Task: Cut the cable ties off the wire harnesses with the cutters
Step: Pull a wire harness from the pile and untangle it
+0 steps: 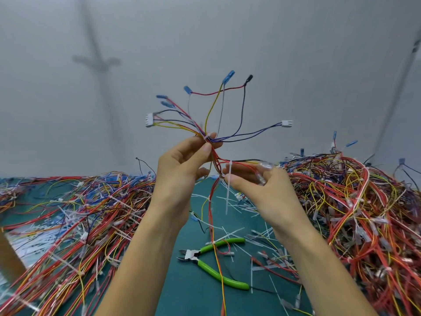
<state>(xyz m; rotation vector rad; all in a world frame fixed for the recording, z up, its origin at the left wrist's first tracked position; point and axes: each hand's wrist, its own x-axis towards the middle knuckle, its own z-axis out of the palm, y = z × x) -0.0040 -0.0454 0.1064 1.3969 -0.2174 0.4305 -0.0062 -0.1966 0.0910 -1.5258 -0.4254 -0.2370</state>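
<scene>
Left hand [180, 169], splayed multicoloured harness [216, 157]

Pale grey wall [296, 53] with a blurred shadow [98, 61], behind a dark teal tabletop [193, 295].

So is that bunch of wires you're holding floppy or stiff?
Probably both: above the left hand the wire harness fans upward unsupported, so short ends seem springy. Below, long wires dangle to the table, so floppy. Likely light: fingertips alone hold it.
</scene>
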